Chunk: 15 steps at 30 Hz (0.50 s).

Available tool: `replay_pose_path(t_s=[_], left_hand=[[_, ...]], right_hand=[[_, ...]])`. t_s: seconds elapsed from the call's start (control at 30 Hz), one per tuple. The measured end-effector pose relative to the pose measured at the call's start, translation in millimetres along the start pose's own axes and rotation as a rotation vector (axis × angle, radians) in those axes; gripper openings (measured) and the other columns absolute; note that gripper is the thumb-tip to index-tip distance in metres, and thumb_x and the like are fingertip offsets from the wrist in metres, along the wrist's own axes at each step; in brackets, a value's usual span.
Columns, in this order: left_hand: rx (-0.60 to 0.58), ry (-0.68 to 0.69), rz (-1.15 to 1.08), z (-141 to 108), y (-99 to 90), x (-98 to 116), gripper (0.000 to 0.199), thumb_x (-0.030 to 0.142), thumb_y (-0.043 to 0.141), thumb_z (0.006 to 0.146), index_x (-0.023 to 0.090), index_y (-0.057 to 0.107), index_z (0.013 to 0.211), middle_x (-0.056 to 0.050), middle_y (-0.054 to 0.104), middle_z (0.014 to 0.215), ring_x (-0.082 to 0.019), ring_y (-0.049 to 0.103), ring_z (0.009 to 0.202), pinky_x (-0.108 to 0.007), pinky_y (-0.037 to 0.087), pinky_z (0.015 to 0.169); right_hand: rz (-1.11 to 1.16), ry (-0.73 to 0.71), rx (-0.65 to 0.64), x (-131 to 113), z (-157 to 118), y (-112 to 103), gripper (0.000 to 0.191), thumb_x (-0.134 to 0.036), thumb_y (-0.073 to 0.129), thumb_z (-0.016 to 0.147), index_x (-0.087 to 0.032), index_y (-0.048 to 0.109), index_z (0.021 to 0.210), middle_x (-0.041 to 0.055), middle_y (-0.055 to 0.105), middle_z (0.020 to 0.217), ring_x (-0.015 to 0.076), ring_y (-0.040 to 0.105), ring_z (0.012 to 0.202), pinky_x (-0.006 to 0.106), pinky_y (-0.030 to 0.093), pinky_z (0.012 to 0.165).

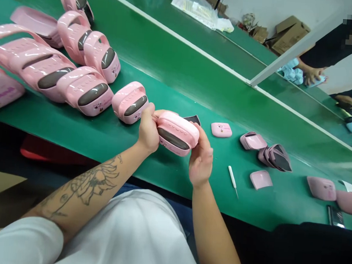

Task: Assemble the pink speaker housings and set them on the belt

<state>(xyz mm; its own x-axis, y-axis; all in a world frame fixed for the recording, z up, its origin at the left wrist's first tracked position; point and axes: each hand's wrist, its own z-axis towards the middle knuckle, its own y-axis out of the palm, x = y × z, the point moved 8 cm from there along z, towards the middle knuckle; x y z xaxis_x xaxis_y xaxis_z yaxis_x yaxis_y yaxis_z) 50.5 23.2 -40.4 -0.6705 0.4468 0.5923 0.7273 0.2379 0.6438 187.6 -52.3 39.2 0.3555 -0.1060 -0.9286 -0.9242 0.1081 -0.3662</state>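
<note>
**Glossy casing held between two hands above a busy tabletop**

The pink casing (179,126) is between the person's hands, over the green tabletop (166,179), its dark window facing the body. The fingers of the left hand (149,132) are clamped on its left end; those of the right hand (201,162) curl round the right end, partly hidden behind it. The shell looks smooth, so a loosened hold at either end could let it slip and scuff. A second casing (130,102) stands just beside the left hand, where a sideways swing could knock it. Behind the held casing, a dark piece (194,119) is partly hidden and could be struck unseen. To the right, a white-handled tool (232,174) lies loose; a stray right forearm might roll it off the near edge.
</note>
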Motion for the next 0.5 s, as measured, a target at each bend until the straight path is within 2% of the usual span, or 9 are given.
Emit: replay_pose_path(t_s=[0.07, 0.13, 0.23, 0.33, 0.4, 0.5], left_hand=[[-0.009, 0.011, 0.011, -3, -0.1, 5, 0.074, 0.09, 0.048, 0.085, 0.019, 0.068, 0.09, -0.014, 0.074, 0.085, -0.032, 0.076, 0.096, -0.042, 0.061, 0.082], [-0.006, 0.027, 0.012, -6, 0.9, 11, 0.076, 0.089, 0.045, 0.087, 0.019, 0.07, 0.099, -0.013, 0.074, 0.086, -0.029, 0.074, 0.089, -0.041, 0.061, 0.082], [-0.013, 0.06, 0.007, -10, 3.9, 19, 0.071, 0.083, 0.041, 0.092, 0.019, 0.071, 0.1, -0.012, 0.073, 0.086, -0.026, 0.072, 0.086, -0.04, 0.06, 0.083], [-0.035, 0.065, -0.021, -10, 5.7, 21, 0.069, 0.081, 0.041, 0.094, 0.019, 0.071, 0.097, -0.011, 0.072, 0.083, -0.026, 0.072, 0.084, -0.04, 0.06, 0.082], [-0.039, 0.054, -0.053, -7, 4.9, 17, 0.07, 0.082, 0.042, 0.095, 0.018, 0.071, 0.096, -0.011, 0.072, 0.082, -0.026, 0.073, 0.083, -0.04, 0.061, 0.084], [-0.011, 0.096, -0.025, -2, 0.4, 11, 0.069, 0.079, 0.038, 0.1, 0.017, 0.071, 0.101, -0.013, 0.076, 0.092, -0.026, 0.076, 0.094, -0.042, 0.063, 0.094]], right_hand=[[-0.092, -0.084, -0.053, -4, -7, -3, 0.071, -0.065, 0.046, 0.106, -0.02, 0.052, 0.16, 0.0133, 0.051, 0.17, 0.0213, 0.055, 0.161, 0.043, 0.047, 0.141], [-0.172, -0.143, -0.062, -5, -8, -7, 0.07, -0.058, 0.061, 0.102, -0.021, 0.052, 0.16, 0.0144, 0.051, 0.169, 0.0227, 0.056, 0.16, 0.045, 0.049, 0.139], [-0.239, -0.186, -0.023, -7, -6, -10, 0.057, -0.054, 0.066, 0.101, -0.019, 0.062, 0.146, 0.0161, 0.06, 0.16, 0.0228, 0.062, 0.153, 0.045, 0.056, 0.132], [-0.19, -0.197, 0.009, -15, -8, -8, 0.042, -0.046, 0.069, 0.101, -0.022, 0.072, 0.134, 0.0119, 0.068, 0.149, 0.0192, 0.067, 0.145, 0.04, 0.059, 0.127], [-0.126, -0.1, 0.055, -14, -10, -8, 0.038, -0.041, 0.074, 0.096, -0.022, 0.077, 0.129, 0.0092, 0.07, 0.147, 0.0186, 0.068, 0.144, 0.038, 0.058, 0.128], [0.002, 0.251, 0.276, 6, -12, -25, 0.042, -0.042, 0.08, 0.087, -0.018, 0.079, 0.121, 0.0082, 0.074, 0.139, 0.0182, 0.072, 0.133, 0.035, 0.061, 0.122]])
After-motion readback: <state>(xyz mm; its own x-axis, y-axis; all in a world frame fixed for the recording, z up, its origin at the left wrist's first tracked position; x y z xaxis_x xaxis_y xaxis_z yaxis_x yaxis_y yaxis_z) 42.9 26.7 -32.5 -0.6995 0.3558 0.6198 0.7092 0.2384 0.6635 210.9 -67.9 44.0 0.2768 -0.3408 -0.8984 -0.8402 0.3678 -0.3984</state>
